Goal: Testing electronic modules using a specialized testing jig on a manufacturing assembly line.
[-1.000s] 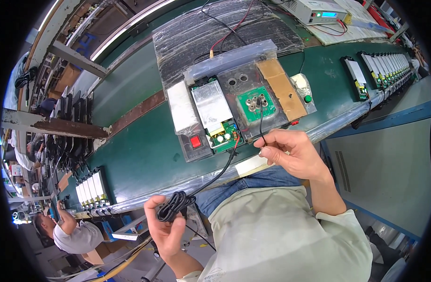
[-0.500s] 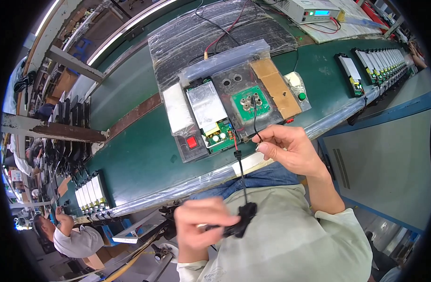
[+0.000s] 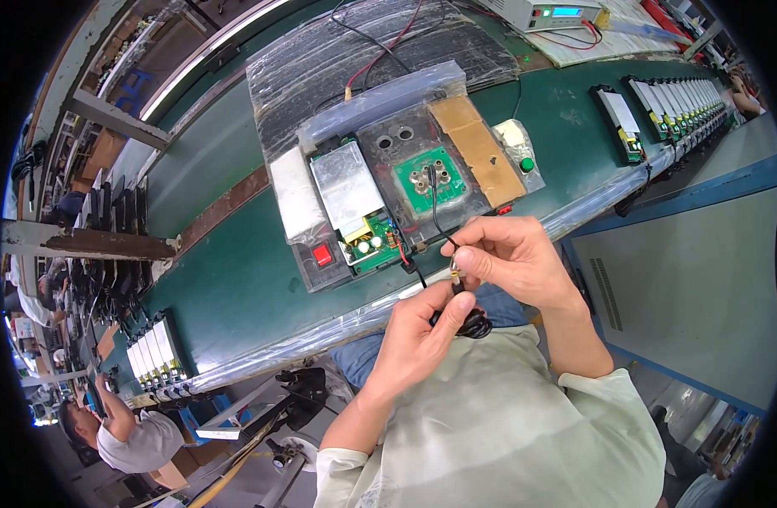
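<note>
The surface [image 3: 236,284] is smooth green with a soft sheen, its front edge sheathed in glossy, wrinkled clear plastic film [image 3: 346,324]. Toward its back edge lies a black mat [image 3: 308,68], streaky and rough under shiny wrap. The power unit [image 3: 351,190] wears a scuffed silvery metal cover; the socket board [image 3: 421,179] is green with dull metal sockets. The cardboard strip [image 3: 476,148] is matt brown, and the 2 red switches [image 3: 322,255] glossy plastic. Smooth black plastic sheathes the coiled cord [image 3: 475,326] and thin lead [image 3: 437,216]; the connector [image 3: 455,273] is shiny, brassy metal. The shirt [image 3: 515,423] is matt cloth.
</note>
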### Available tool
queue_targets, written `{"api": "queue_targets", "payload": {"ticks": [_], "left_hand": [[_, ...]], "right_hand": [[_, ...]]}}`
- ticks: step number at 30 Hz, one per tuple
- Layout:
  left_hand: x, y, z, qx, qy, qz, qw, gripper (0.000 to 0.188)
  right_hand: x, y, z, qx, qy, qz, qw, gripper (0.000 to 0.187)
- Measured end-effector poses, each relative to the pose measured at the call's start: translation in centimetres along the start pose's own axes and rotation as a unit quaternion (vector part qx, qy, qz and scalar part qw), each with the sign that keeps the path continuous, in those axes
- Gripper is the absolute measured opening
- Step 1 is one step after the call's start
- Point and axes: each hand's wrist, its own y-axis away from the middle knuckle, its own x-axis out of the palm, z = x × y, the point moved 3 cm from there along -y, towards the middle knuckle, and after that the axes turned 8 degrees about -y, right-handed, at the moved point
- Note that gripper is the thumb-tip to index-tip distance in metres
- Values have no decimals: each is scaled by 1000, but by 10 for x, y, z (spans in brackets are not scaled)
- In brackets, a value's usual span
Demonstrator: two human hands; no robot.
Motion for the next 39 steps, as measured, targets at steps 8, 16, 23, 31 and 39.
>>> {"api": "queue_targets", "payload": {"ticks": [8, 16, 23, 31, 39], "left_hand": [[0, -8, -19, -1, -88, -42, 995, 35], [-11, -15, -36, -23, -206, -45, 977, 39], [-7, -19, -35, -9, -225, -77, 971, 35], [10, -23, -31, 157, -283, -165, 932, 23], [-28, 30, -46, 194, -244, -257, 915, 25]], "right_hand": [[-12, -1, -6, -6, 19, 5, 1000, 17], [-9, -1, -14, -2, 16, -18, 1000, 15], [-1, -1, 3, -51, 190, -5, 980, 14], [32, -17, 45, -308, 447, -164, 824, 31], [10, -39, 59, -312, 451, -43, 835, 23]]}}
